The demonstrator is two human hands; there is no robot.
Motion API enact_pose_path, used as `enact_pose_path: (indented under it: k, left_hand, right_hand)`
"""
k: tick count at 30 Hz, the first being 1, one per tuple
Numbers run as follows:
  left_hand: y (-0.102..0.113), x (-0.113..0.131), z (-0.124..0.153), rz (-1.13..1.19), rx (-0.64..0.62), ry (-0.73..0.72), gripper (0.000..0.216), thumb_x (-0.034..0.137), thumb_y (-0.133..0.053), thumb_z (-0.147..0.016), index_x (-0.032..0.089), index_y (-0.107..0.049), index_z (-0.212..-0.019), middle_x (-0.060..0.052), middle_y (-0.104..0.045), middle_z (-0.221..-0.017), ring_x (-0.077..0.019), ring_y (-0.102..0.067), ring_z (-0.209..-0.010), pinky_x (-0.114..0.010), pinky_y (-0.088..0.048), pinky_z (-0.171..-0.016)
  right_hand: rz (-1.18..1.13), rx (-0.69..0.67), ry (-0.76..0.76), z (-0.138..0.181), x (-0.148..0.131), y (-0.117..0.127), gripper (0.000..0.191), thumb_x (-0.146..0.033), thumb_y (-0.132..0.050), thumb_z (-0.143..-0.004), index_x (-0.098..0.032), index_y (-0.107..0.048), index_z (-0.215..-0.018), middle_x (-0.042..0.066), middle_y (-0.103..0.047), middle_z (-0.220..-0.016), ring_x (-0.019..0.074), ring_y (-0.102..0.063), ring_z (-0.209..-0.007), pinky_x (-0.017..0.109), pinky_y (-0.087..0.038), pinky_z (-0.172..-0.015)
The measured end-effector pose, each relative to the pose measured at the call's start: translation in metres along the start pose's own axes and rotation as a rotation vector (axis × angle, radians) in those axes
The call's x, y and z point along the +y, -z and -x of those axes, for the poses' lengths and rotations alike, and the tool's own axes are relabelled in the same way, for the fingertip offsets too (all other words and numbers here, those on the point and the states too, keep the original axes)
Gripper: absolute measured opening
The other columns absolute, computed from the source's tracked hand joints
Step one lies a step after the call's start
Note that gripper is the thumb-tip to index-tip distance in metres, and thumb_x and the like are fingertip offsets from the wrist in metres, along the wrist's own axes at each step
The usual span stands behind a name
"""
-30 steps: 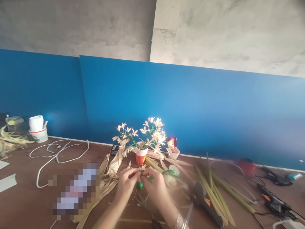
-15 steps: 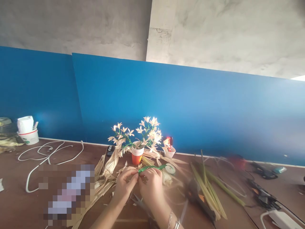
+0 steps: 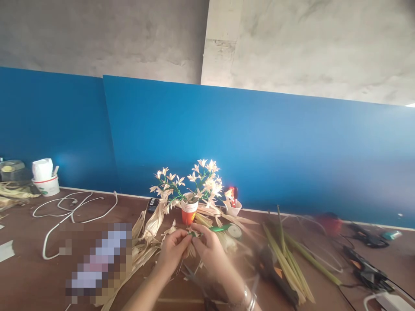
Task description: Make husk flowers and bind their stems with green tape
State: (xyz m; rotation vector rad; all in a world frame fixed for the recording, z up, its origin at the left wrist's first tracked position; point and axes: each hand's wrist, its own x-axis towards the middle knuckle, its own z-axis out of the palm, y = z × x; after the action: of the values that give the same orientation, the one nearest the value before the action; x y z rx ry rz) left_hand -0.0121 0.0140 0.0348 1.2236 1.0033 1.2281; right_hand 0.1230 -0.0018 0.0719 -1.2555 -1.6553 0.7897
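My left hand (image 3: 172,250) and my right hand (image 3: 209,248) meet over the brown table (image 3: 39,276), fingertips pinched together on a small straw flower with a green-wrapped stem (image 3: 193,233). A strip of green tape (image 3: 219,228) runs from my fingers to a tape roll (image 3: 234,231) just right of them. Behind my hands stands an orange paper cup (image 3: 189,211) holding several pale straw flowers (image 3: 191,183) on green stems. Dried corn husks (image 3: 152,229) lie to the left of my hands.
A black glue gun (image 3: 275,274) and long green leaf strips (image 3: 288,255) lie to the right. White cable (image 3: 69,209) loops at left, near a white cup in a bowl (image 3: 45,177). More glue guns and cords (image 3: 366,263) sit at far right. A blue panel (image 3: 259,147) backs the table.
The green tape, stretched above my fingers half a second ago, now lies lower and to the right. My hands stay together on the small flower; the view has shifted slightly.
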Motion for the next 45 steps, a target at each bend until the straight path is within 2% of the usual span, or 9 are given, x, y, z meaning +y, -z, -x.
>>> enact_pose_path:
  k: [3,9,17,23,25,28,33,39,45]
  left_hand:
    - [-0.001,0.002,0.001,0.037,-0.032,0.03,0.034,0.051,-0.065,-0.068,0.018,-0.057,-0.063,0.009,-0.041,-0.042,-0.0076,-0.035,-0.038,-0.02,-0.025,-0.042]
    - [-0.003,0.0,0.002,-0.024,0.025,-0.004,0.04,0.056,-0.066,-0.066,0.017,-0.058,-0.063,0.008,-0.041,-0.04,-0.0077,-0.034,-0.039,-0.02,-0.023,-0.041]
    - [-0.004,0.0,0.002,-0.108,0.081,-0.03,0.036,0.052,-0.062,-0.07,0.018,-0.057,-0.064,0.006,-0.045,-0.046,-0.0104,-0.039,-0.044,-0.021,-0.029,-0.045]
    - [-0.001,0.001,0.003,-0.219,0.005,-0.037,0.034,0.049,-0.061,-0.072,0.017,-0.059,-0.061,0.004,-0.046,-0.049,-0.0114,-0.04,-0.047,-0.022,-0.028,-0.046]
    - [-0.001,-0.002,0.003,-0.234,-0.015,-0.033,0.032,0.047,-0.061,-0.073,0.017,-0.059,-0.061,0.004,-0.046,-0.049,-0.0116,-0.04,-0.047,-0.022,-0.028,-0.047]
    - [-0.002,-0.003,0.003,-0.214,-0.039,-0.007,0.029,0.043,-0.063,-0.071,0.017,-0.06,-0.059,0.005,-0.046,-0.048,-0.0109,-0.039,-0.046,-0.022,-0.026,-0.047]
    - [-0.001,0.005,0.005,-0.04,-0.126,0.149,0.023,0.037,-0.073,-0.06,0.016,-0.068,-0.066,0.003,-0.055,-0.055,-0.01,-0.041,-0.051,-0.021,-0.027,-0.05]
    - [0.004,0.007,0.006,-0.001,-0.212,0.211,0.029,0.044,-0.072,-0.063,0.015,-0.068,-0.065,0.007,-0.04,-0.044,-0.0075,-0.029,-0.044,-0.022,-0.016,-0.046]
    - [0.002,0.007,0.005,-0.022,-0.146,0.195,0.029,0.043,-0.073,-0.06,0.016,-0.062,-0.057,0.006,-0.045,-0.045,-0.0076,-0.03,-0.044,-0.022,-0.017,-0.046]
  right_hand:
    - [-0.026,-0.058,0.0,-0.001,0.004,-0.001,0.031,-0.016,-0.049,-0.077,-0.015,-0.069,-0.101,0.008,-0.07,-0.097,0.0208,-0.063,-0.089,0.03,-0.048,-0.079]
    - [0.091,0.054,-0.002,-0.004,0.012,0.0,0.016,-0.012,-0.05,-0.072,-0.016,-0.065,-0.07,0.002,-0.064,-0.069,0.0163,-0.058,-0.067,0.025,-0.044,-0.063]
    - [0.043,0.044,-0.089,-0.005,0.013,-0.002,0.014,-0.013,-0.05,-0.069,-0.015,-0.064,-0.069,0.0,-0.059,-0.063,0.0138,-0.052,-0.06,0.023,-0.038,-0.056]
    - [-0.089,-0.052,-0.111,-0.007,0.015,0.001,0.019,-0.029,-0.057,-0.074,-0.014,-0.069,-0.077,-0.001,-0.057,-0.06,0.0111,-0.044,-0.054,0.022,-0.032,-0.049]
    - [-0.091,-0.053,-0.097,-0.007,0.015,0.001,0.02,-0.03,-0.058,-0.075,-0.014,-0.069,-0.071,-0.001,-0.056,-0.059,0.0112,-0.044,-0.055,0.022,-0.031,-0.05]
    - [-0.087,-0.055,-0.071,-0.007,0.017,0.001,0.023,-0.025,-0.056,-0.075,-0.014,-0.064,-0.057,-0.002,-0.05,-0.053,0.0105,-0.041,-0.054,0.022,-0.03,-0.05]
    - [-0.108,-0.038,-0.035,-0.009,0.023,0.001,0.022,-0.025,-0.056,-0.076,-0.014,-0.065,-0.059,-0.002,-0.051,-0.054,0.0103,-0.041,-0.054,0.022,-0.031,-0.05]
    - [-0.174,-0.072,-0.046,-0.011,0.028,0.0,0.023,-0.028,-0.059,-0.075,-0.014,-0.064,-0.058,-0.002,-0.05,-0.053,0.0102,-0.042,-0.054,0.022,-0.032,-0.05]
    - [-0.178,-0.061,-0.047,-0.01,0.03,-0.001,0.02,-0.028,-0.06,-0.075,-0.014,-0.069,-0.064,-0.001,-0.057,-0.058,0.0116,-0.048,-0.057,0.023,-0.036,-0.054]
